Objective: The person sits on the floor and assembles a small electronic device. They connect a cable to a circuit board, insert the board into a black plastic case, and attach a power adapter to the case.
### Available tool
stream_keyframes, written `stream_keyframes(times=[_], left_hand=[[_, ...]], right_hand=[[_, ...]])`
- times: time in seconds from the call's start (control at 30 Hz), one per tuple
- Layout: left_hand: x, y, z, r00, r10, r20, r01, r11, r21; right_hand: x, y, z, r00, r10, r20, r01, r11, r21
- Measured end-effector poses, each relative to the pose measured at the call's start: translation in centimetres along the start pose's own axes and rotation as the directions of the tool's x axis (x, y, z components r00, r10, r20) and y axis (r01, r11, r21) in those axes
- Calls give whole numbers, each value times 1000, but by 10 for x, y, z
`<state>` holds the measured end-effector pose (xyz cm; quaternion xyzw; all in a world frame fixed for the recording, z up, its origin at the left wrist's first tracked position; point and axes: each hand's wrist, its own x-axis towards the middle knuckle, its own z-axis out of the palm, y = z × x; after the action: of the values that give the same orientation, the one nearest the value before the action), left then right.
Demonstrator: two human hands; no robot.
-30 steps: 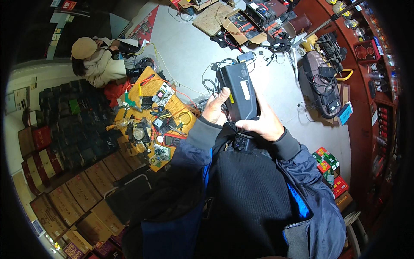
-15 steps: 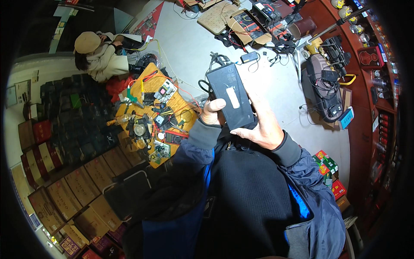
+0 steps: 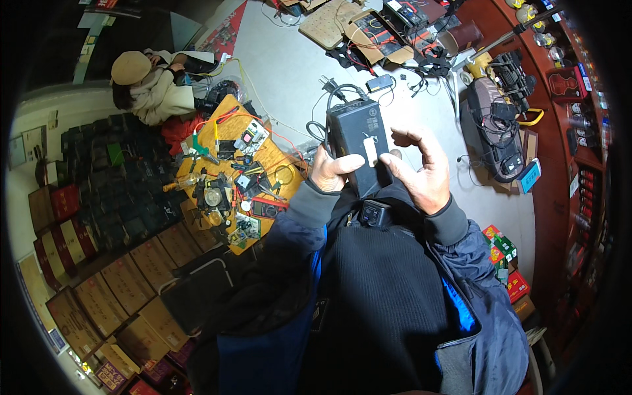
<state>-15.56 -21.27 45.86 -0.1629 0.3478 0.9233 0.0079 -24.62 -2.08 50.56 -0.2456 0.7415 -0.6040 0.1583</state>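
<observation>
A black battery charger (image 3: pixel 355 125), a box-shaped power brick with a white label strip, is held up in front of my chest. My left hand (image 3: pixel 329 172) grips its left side, the thumb lying across the upper face and the other fingers hidden beneath. Close to the right edge is my right hand (image 3: pixel 428 172), its thumb and forefinger apart; the thumb tip is near the label, and I cannot tell whether it touches. From the charger's far end a black cord loops out to a plug (image 3: pixel 331 87).
To the left stands a wooden workbench (image 3: pixel 227 118) with circuit boards, a red multimeter (image 3: pixel 266 209) and wires. Beyond it sits a person in a tan cap (image 3: pixel 131 68). Cartons (image 3: pixel 112 283) line the left wall. On the right are a vehicle seat (image 3: pixel 490 131) and red shelving.
My right hand has let go of the charger and drawn to the right, its fingers apart. The charger has tilted, and my left thumb has slid further over its face.
</observation>
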Motion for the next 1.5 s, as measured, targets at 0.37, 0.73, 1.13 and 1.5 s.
stream_keyframes(times=[0.37, 0.73, 1.13, 1.5], left_hand=[[2, 0, 6, 998, -49, 29, 43, 981, 189], [1, 0, 14, 997, -78, -25, 81, 981, 175], [8, -3, 11, 978, -153, 145, 138, 984, 109], [21, 5, 25, 988, -67, 143, 12, 936, 353]], right_hand=[[3, 9, 3, 1000, 5, -24, -5, 1000, -8], [7, 20, 5, 972, 235, -27, -213, 918, 336], [11, 21, -1, 934, 230, 272, -319, 880, 352], [29, 54, -21, 938, 232, 259, -335, 799, 499]])
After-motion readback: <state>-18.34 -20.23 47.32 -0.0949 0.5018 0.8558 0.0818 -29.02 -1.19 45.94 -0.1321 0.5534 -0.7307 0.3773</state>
